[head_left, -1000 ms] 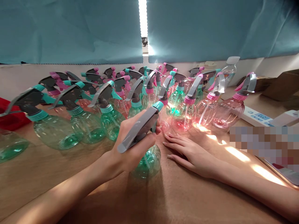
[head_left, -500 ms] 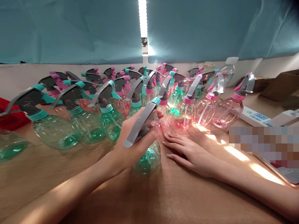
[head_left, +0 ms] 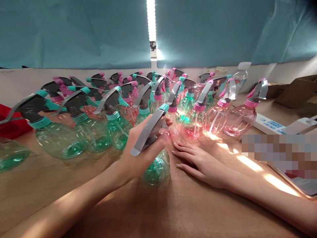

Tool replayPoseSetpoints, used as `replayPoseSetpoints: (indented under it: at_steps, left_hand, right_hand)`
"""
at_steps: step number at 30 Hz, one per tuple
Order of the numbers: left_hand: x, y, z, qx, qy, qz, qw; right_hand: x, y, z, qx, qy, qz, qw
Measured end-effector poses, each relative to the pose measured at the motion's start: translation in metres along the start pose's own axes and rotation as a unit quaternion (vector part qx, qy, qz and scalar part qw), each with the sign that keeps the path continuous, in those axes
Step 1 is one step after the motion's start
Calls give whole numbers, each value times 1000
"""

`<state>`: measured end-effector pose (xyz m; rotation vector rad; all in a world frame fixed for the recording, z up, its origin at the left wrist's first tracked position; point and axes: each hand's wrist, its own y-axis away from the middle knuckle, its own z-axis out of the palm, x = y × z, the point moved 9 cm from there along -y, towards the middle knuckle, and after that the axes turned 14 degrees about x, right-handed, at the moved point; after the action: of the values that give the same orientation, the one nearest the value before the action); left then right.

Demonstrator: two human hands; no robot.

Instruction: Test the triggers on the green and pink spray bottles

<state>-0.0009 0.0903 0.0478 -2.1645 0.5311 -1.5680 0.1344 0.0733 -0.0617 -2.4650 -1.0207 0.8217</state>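
My left hand (head_left: 141, 148) is wrapped round the neck of a green spray bottle (head_left: 156, 170), whose grey and teal trigger head shows above my fingers. The bottle's clear green body stands on the table below the hand; its collar is hidden by my fingers. Flat on the table to the right lies my right hand (head_left: 198, 162), fingers stretched out and holding nothing. Its fingertips are near a pink spray bottle (head_left: 193, 127) with a pink collar. Just left of my left hand stands another green spray bottle (head_left: 119, 132).
Several green and pink spray bottles stand in rows across the table (head_left: 203, 211). At the right are a white power strip (head_left: 269, 124), a blurred-out phone-like slab (head_left: 305, 186) and a cardboard box (head_left: 297, 92). A clear bottle (head_left: 240, 77) stands behind; red material (head_left: 12, 122) lies far left.
My left hand and the green spray bottle shifted slightly away from me, with the trigger head turning more upright, then stayed still. My right hand has hardly moved.
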Motion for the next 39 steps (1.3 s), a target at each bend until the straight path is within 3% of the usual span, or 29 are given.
replayPoseSetpoints:
  at_steps: [9,18,39]
  left_hand:
    - [5,0,-1,-1,-15,32,999]
    - [0,0,2,-8,12,-1,1000]
    - [1,-1,0,1,9,6,1000]
  right_hand:
    - [0,0,-2,10,-6,-1,1000]
    - [-1,0,-3,18,-13,0,1000]
    - [-1,0,-2,15,-16,3,1000]
